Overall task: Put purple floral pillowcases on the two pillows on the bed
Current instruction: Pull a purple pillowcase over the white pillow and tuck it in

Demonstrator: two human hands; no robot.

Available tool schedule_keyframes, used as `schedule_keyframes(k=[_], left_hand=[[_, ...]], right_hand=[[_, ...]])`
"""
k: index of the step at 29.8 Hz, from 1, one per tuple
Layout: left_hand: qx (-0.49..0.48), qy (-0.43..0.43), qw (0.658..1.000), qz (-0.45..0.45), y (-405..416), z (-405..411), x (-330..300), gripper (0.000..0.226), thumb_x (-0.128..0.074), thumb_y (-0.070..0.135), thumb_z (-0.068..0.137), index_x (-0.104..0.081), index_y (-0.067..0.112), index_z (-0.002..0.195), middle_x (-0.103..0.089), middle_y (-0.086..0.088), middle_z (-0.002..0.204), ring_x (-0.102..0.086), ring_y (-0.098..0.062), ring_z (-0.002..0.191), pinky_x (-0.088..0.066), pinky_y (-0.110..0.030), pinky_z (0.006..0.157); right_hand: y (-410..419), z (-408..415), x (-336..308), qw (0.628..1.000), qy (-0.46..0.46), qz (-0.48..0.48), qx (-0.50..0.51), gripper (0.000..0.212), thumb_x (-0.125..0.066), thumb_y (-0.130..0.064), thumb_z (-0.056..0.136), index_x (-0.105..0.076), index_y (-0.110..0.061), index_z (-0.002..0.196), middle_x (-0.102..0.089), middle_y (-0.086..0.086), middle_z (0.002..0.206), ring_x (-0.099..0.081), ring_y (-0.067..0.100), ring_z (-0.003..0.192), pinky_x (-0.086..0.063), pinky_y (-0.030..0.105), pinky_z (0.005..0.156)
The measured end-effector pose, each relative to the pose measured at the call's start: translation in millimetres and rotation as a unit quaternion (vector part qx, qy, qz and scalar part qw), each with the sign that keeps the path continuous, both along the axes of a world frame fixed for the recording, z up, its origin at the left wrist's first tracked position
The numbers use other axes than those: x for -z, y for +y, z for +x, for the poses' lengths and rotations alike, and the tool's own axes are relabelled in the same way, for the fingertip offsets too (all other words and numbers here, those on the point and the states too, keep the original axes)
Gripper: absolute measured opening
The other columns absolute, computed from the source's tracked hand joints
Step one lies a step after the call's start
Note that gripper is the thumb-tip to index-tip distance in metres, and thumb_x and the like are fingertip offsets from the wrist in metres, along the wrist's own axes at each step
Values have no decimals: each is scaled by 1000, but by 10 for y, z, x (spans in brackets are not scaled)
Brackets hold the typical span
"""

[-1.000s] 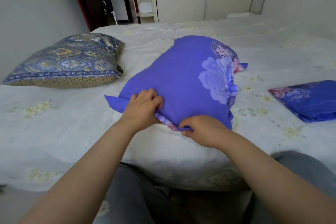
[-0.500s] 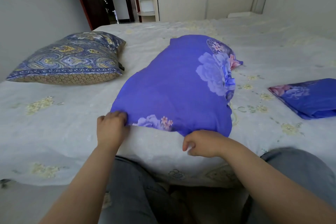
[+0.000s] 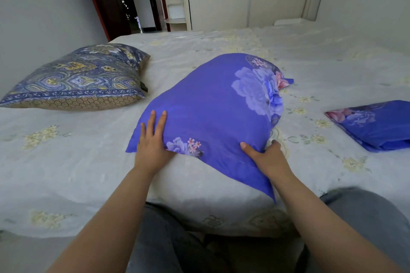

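Plump pillow in purple floral fabric pillowcase (image 3: 213, 113): lying near the middle of the bed's near edge, fully covered, large pale flower print at its far right end, small flower print at its near side. Loose flap of the case extending toward the near edge, ending in a point.

Left hand (image 3: 153, 142): laid flat on the near left corner of the covered pillow, fingers straight and spread, pressing on the fabric. Grip wide open, nothing held.

Right hand (image 3: 266, 157): at the near right corner of the covered pillow, thumb on top of the fabric, fingers curled round the right side. Grip closed on the pillow's corner through the case.

Second pillow in blue and yellow paisley cover (image 3: 77, 80): near the bed's left edge, well apart from the covered pillow, no purple case on it.

Folded purple floral pillowcase (image 3: 375, 124): flat at the bed's right edge, well apart from both pillows, partly cut off by the frame.

Bed with white embroidered bedspread (image 3: 66, 162): carrying all three items.

Grey trouser legs (image 3: 168, 239): visible below the bed's near edge, between the forearms.
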State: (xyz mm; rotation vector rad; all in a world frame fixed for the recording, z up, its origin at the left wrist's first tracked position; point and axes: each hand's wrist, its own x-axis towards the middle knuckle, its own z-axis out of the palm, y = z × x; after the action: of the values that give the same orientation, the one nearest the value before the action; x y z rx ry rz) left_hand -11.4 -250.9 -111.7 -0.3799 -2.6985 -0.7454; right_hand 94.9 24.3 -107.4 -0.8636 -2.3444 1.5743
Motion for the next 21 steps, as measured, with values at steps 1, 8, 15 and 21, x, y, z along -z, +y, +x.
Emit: schedule_keyframes(k=[1, 8, 15, 21], left_hand=[[-13, -33, 997, 64, -28, -13, 8, 100, -70, 33, 74, -3, 47, 146, -7, 7, 159, -28, -29, 140, -37, -45, 103], [-51, -223, 821, 524, 339, 62, -152, 25, -55, 3, 80, -62, 13, 101, -66, -12, 80, -59, -12, 46, -47, -21, 43], [70, -424, 693, 579, 1253, 565, -331, 18, -46, 10, 97, -49, 14, 79, -40, 4, 45, -27, -3, 28, -21, -13, 30], [229, -509, 736, 383, 1185, 773, -325, 32, -38, 37, 100, -51, 22, 125, -71, 2, 109, -66, -11, 64, -45, -18, 50]], right_hand=[[8, -15, -31, 998, 7, -65, -15, 85, -76, -57, 66, -45, -7, 128, -59, 5, 122, -62, 26, 104, -51, 39, 88], [-220, -290, -357, 944, 212, -243, -69, 32, -64, -7, 87, -59, -14, 118, -66, 8, 117, -65, 23, 103, -51, 40, 92], [-259, -848, -1646, 908, 374, 53, -183, 43, -61, -17, 89, -50, -15, 131, -56, -3, 128, -50, 10, 120, -35, 23, 106], [-321, -1131, -940, 866, 95, 308, -382, 60, -65, -43, 85, -46, -23, 138, -41, -2, 147, -34, 16, 137, -20, 33, 116]])
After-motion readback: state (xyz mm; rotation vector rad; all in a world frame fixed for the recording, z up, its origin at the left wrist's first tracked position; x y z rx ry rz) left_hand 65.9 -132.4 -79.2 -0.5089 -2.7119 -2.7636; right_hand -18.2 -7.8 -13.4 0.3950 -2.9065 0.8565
